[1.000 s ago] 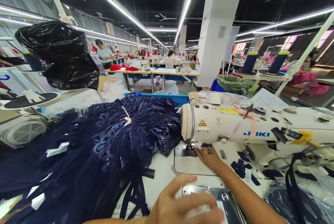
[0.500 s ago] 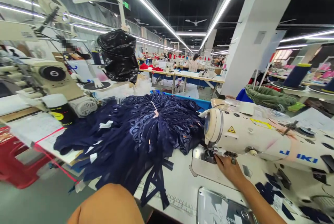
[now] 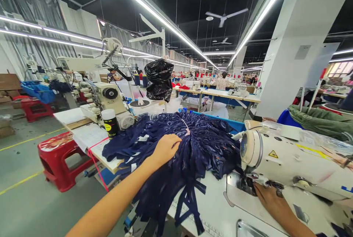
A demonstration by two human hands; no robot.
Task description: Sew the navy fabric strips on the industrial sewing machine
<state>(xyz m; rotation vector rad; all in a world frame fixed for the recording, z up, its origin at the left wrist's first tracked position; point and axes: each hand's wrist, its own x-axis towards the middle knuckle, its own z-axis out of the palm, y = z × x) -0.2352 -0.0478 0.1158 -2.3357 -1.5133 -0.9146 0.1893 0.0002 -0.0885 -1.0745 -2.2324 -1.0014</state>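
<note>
My left hand [image 3: 166, 148] is over a large pile of navy garments [image 3: 204, 148], beside the pale tie [image 3: 187, 130] that gathers them at the top. Its fingers are bent, with a gap between thumb and forefinger, and no cloth shows in them. At the needle end of a white sewing machine [image 3: 275, 152], my right hand [image 3: 268, 197] is low on the bed. Its fingers are closed beside the dark presser foot area [image 3: 247, 184]; what they hold, if anything, is hidden. Navy strips [image 3: 190, 205] hang from the pile over the table's front edge.
A black spray can [image 3: 110, 124] stands left of the pile, near another machine [image 3: 110, 97]. Red stools [image 3: 62, 159] are on the floor at left. A black plastic bag [image 3: 159, 80] hangs behind the pile. A silver tray [image 3: 249, 229] lies in front of the machine.
The view has swung left and upward. My left arm, earlier low at the bottom edge, now reaches forward to the navy pile. My right hand stays by the needle area.
</note>
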